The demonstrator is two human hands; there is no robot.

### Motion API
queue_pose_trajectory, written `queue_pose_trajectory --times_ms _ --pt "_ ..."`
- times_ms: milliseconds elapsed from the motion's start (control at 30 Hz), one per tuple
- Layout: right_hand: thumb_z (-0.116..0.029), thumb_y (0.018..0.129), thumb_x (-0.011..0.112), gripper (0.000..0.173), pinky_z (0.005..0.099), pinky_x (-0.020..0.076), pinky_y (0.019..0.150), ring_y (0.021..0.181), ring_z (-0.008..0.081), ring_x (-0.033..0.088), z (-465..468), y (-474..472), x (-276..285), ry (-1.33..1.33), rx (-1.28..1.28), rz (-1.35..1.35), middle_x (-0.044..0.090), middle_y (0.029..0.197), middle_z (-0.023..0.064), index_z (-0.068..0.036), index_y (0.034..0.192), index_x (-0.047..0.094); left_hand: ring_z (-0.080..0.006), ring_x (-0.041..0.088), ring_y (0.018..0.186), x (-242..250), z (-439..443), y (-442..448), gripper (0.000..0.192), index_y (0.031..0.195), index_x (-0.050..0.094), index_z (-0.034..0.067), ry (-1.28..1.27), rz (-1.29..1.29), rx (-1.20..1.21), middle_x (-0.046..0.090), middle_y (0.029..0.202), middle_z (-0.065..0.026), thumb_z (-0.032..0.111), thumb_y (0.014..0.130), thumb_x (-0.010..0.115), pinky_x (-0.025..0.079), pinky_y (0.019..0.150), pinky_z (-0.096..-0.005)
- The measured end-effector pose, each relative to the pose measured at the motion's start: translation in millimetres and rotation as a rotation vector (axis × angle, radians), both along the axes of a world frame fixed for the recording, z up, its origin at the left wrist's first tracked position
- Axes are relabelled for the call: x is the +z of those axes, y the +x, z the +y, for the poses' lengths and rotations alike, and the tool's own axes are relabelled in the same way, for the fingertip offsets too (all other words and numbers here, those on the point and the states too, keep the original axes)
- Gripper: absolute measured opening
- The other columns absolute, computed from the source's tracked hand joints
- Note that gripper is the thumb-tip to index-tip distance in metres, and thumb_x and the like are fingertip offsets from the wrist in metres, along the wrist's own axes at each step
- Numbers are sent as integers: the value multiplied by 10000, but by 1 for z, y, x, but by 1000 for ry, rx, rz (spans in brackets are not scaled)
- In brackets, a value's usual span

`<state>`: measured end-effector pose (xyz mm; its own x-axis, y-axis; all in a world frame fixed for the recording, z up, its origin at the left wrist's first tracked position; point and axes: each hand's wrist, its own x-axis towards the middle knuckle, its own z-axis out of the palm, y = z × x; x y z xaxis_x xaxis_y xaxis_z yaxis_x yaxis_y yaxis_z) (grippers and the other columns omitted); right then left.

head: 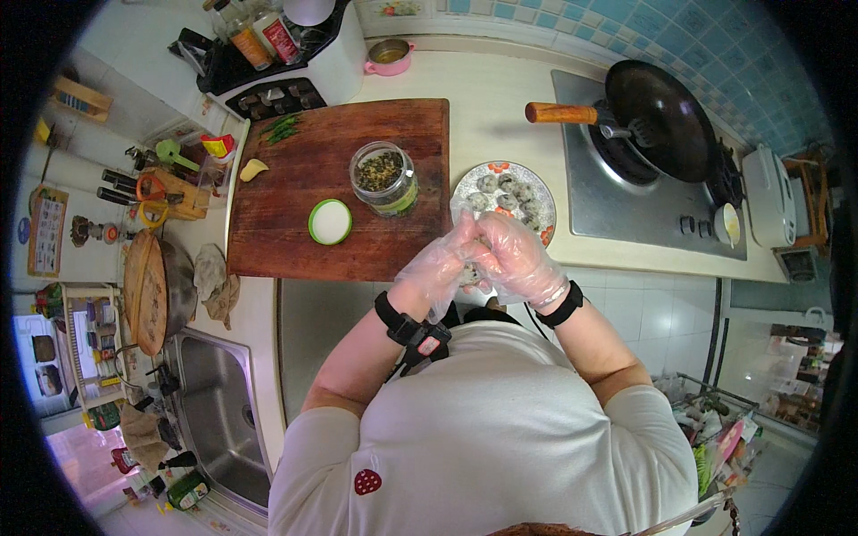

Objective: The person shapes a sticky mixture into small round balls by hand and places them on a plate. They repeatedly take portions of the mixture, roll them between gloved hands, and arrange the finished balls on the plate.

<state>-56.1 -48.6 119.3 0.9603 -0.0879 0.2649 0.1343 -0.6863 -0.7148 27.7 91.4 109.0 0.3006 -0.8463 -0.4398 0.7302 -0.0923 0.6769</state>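
Both hands wear clear plastic gloves and are pressed together just in front of the counter edge. Between my left hand (439,261) and my right hand (523,258) is a rice ball (470,273) with dark flecks, mostly covered by the fingers. Right behind the hands lies a patterned plate (546,201) holding several similar rice balls (507,184). To the left, on a wooden cutting board (288,194), an uncapped clear jar (383,177) holds dark flakes. Its apparent lid (330,222), white with a green rim, lies beside it.
A wok (660,120) with a wooden handle sits on the gas stove (643,214) at right. Chopped greens (281,127) and a pale yellow piece of food (253,169) lie on the board. A small pink pot (389,57) stands behind; a sink (221,402) is at left.
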Motion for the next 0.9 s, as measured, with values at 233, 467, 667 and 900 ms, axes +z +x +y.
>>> queue_pose_trajectory --times_ms 233,467,667,900 --pt "-140 878 681 182 341 500 708 782 229 600 4 -5 -2 172 -71 38 606 876 119 -32 991 590 -181 476 1116 4 -5 8 604 1255 564 96 -31 -120 -59 566 1201 -69 606 992 374 433 880 -367" --pt "-213 914 645 179 406 465 600 658 323 580 0 -1 -18 212 -168 -55 574 743 144 -41 928 595 -211 487 1147 7 -15 0 561 1277 539 67 195 26 93 558 1240 -79 542 997 435 442 870 -388" --pt "-301 987 552 232 303 466 546 602 162 558 -3 5 -23 1214 -469 131 587 748 45 -69 994 564 -173 614 683 -6 -14 11 475 1159 567 56 -116 115 48 629 934 -77 492 1000 465 457 490 -248" --pt "-324 1002 546 257 237 491 554 631 147 554 -26 4 -19 1912 -257 109 622 873 76 -73 947 548 -178 623 684 -12 -18 14 556 1159 558 -37 -93 171 159 650 885 -107 488 1001 465 476 512 -253"
